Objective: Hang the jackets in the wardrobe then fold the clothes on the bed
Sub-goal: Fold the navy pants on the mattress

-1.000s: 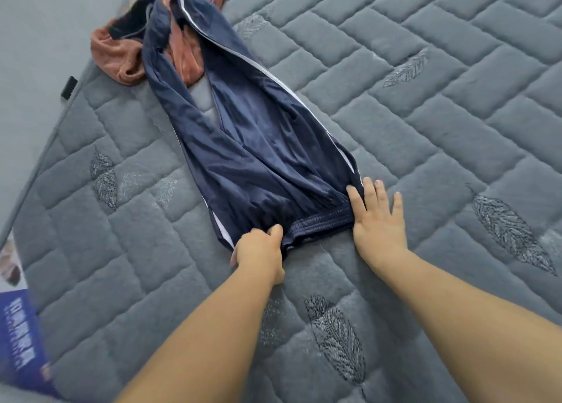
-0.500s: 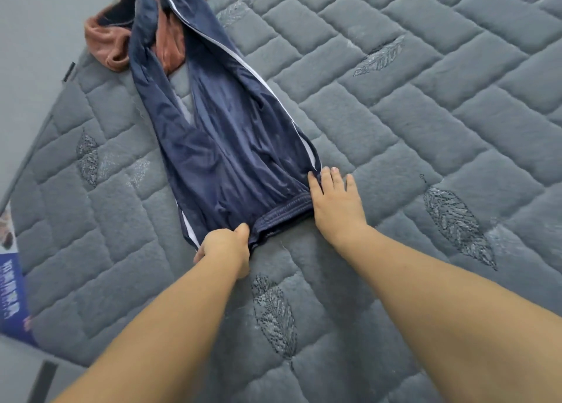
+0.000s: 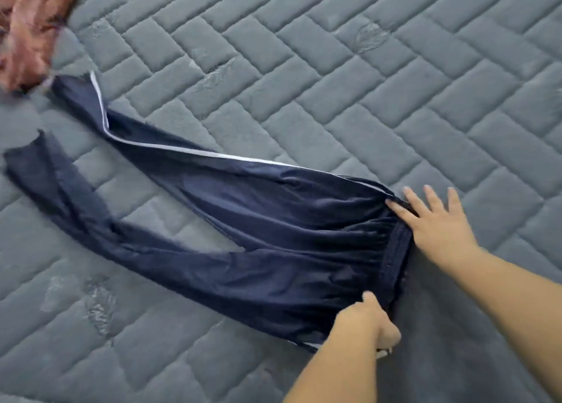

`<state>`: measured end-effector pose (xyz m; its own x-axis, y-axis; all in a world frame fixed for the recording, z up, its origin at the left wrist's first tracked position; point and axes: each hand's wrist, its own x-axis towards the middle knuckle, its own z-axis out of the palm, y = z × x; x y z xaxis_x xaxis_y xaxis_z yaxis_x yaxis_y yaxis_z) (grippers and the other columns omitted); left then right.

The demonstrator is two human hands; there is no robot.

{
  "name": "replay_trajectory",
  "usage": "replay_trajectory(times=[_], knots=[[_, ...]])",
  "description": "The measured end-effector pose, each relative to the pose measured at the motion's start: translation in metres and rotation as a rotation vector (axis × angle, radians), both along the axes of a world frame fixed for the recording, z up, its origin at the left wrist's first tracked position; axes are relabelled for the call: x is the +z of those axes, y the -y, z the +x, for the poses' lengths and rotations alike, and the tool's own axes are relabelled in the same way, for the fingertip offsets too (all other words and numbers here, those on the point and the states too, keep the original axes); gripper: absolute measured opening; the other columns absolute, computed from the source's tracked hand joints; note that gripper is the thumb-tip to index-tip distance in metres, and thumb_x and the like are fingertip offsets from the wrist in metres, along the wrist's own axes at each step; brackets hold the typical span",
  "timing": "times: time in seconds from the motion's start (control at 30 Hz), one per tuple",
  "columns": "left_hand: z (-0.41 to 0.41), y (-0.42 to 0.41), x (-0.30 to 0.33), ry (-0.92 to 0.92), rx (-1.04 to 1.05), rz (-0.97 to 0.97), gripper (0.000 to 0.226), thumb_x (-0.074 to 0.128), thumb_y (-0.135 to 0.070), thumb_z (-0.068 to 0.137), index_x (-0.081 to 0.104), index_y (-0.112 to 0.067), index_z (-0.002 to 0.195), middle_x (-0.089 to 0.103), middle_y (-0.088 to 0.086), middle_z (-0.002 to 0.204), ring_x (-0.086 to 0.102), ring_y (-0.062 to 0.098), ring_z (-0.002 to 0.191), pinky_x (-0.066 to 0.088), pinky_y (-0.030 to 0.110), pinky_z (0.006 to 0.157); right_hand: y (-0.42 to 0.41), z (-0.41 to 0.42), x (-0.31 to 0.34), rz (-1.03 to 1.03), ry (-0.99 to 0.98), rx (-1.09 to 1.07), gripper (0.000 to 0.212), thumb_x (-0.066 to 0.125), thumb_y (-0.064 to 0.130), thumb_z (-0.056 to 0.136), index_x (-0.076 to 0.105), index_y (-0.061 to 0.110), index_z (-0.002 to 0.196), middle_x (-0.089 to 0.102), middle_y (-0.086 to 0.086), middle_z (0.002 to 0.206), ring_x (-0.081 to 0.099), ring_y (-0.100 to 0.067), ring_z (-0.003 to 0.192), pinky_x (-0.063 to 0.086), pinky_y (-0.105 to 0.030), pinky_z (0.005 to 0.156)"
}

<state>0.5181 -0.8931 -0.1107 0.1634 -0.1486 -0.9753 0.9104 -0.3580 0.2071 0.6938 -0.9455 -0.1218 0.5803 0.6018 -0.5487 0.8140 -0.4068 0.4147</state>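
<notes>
Navy trousers point(image 3: 267, 229) on bed point(image 3: 334, 83) (waistband under both hands: left hand point(image 3: 369, 323), right hand point(image 3: 438, 223))

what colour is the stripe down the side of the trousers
White, running along the outer seam of the navy trousers; the stripe shows clearly in the head view.
</notes>
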Motion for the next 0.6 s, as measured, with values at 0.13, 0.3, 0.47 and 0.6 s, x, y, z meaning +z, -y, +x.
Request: replay_trajectory(times=[0.13, 0.3, 0.47, 0.6], knots=[[0.060, 0.078, -0.007, 0.167, -0.046, -0.125, 0.084, 0.050, -0.056, 0.080, 0.009, -0.032, 0.149, 0.053, 0.018, 0.133, 0.056, 0.038, 0.114, 0.046, 0.048, 0.094, 0.076, 0.065, 0.020, -0.166, 0.018, -0.074, 0.060, 0.018, 0.027, 0.102, -0.017, 0.036, 0.151, -0.022, -0.001, 0.160, -0.009, -0.033, 0.148, -0.002, -0.059, 0.114], [0.073, 0.081, -0.031, 0.239, 0.099, -0.223, 0.023, 0.040, -0.026, 0.093, 0.047, -0.021, 0.115, 0.064, 0.007, 0.087, 0.063, 0.024, 0.071, 0.055, 0.038, 0.076, 0.100, 0.052, 0.005, -0.073, -0.020, -0.205, 0.065, 0.027, 0.017, 0.099, -0.007, 0.017, 0.154, -0.022, -0.009, 0.159, -0.012, -0.030, 0.148, -0.001, -0.053, 0.118], [0.015, -0.018, -0.028, 0.419, 0.171, 0.047, 0.027, 0.033, -0.009, 0.086, 0.058, -0.020, 0.087, 0.070, 0.002, 0.071, 0.065, 0.018, 0.059, 0.052, 0.027, 0.059, 0.062, -0.020, -0.012, 0.163, -0.094, -0.387, 0.073, 0.036, 0.016, 0.094, -0.006, 0.005, 0.153, -0.020, -0.014, 0.159, -0.007, -0.030, 0.149, 0.005, -0.050, 0.120], [-0.055, -0.109, -0.015, 0.604, -0.127, 0.521, 0.017, 0.041, -0.016, 0.087, 0.056, -0.020, 0.094, 0.068, 0.001, 0.097, 0.061, 0.025, 0.090, 0.046, 0.033, 0.077, 0.011, -0.111, -0.017, 0.341, -0.241, -0.452, 0.080, 0.038, 0.023, 0.091, -0.011, 0.008, 0.153, -0.017, -0.014, 0.160, -0.003, -0.031, 0.149, 0.007, -0.052, 0.118]])
